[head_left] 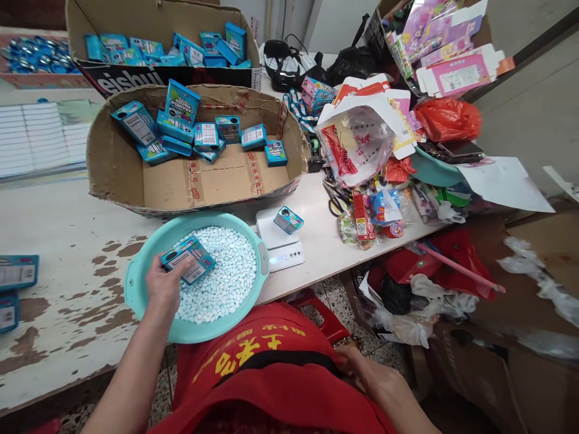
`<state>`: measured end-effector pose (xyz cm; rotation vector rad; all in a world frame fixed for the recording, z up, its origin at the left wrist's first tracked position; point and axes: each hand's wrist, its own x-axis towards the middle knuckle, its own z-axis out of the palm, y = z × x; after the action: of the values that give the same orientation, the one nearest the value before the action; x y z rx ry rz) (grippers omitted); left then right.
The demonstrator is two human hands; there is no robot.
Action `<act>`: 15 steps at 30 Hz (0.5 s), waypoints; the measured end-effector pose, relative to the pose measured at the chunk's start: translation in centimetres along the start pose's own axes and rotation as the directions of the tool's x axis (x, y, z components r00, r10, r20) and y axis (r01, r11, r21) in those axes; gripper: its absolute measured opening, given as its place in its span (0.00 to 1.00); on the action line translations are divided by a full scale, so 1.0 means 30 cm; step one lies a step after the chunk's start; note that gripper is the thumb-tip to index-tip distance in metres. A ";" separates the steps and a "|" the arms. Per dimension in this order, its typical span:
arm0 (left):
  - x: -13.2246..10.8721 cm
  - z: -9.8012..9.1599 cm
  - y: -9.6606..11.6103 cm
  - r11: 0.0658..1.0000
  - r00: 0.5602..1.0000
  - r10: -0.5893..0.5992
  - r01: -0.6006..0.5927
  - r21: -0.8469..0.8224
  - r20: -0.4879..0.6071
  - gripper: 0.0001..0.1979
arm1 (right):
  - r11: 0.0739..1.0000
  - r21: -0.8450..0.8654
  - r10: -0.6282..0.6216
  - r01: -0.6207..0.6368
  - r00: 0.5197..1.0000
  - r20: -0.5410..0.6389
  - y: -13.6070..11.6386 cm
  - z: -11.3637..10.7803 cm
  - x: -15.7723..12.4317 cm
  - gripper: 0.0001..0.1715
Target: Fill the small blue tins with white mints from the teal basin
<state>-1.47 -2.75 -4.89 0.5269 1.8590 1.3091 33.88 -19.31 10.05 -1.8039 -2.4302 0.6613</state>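
Note:
My left hand point(163, 288) is closed around blue candy tins point(199, 254), seemingly two together, one showing a white label. It holds them over a turquoise basin point(133, 283) of small pale-blue and white candies point(230, 274). Down at the right edge of the red apron, my right hand point(357, 369) hangs low; its fingers are largely hidden against the cloth, so their grip is unclear. To the right of the basin, another blue candy tin point(288, 220) rests tilted on a white digital scale point(275, 241), whose display is lit.
Behind the basin stands a cut-down cardboard box point(217, 175) holding several blue tins. A second carton point(158, 75) of tins is farther back. Scissors point(335, 202), wrapped sweets point(362, 220) and packaging crowd the table's right side. More tins point(18, 271) lie at far left.

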 end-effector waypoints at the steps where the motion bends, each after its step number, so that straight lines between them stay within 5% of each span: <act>1: 0.002 0.003 0.000 1.000 1.000 0.003 -0.003 0.005 -0.004 0.26 | 1.000 -0.007 -0.001 0.001 1.000 0.019 -0.003 -0.006 0.012 0.15; 7: -0.006 0.026 0.000 1.000 1.000 0.000 -0.001 0.004 0.028 0.26 | 0.989 -0.138 -0.041 0.045 0.999 0.030 0.003 0.005 0.039 0.15; 15: -0.038 0.028 0.011 0.999 0.998 -0.045 0.045 -0.006 0.049 0.27 | 0.998 -0.040 0.046 -0.046 0.999 0.000 0.016 0.059 -0.041 0.11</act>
<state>-0.13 -2.94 -4.31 0.5065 1.8160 1.2619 34.21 -20.89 8.55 -1.8794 -2.4263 0.6215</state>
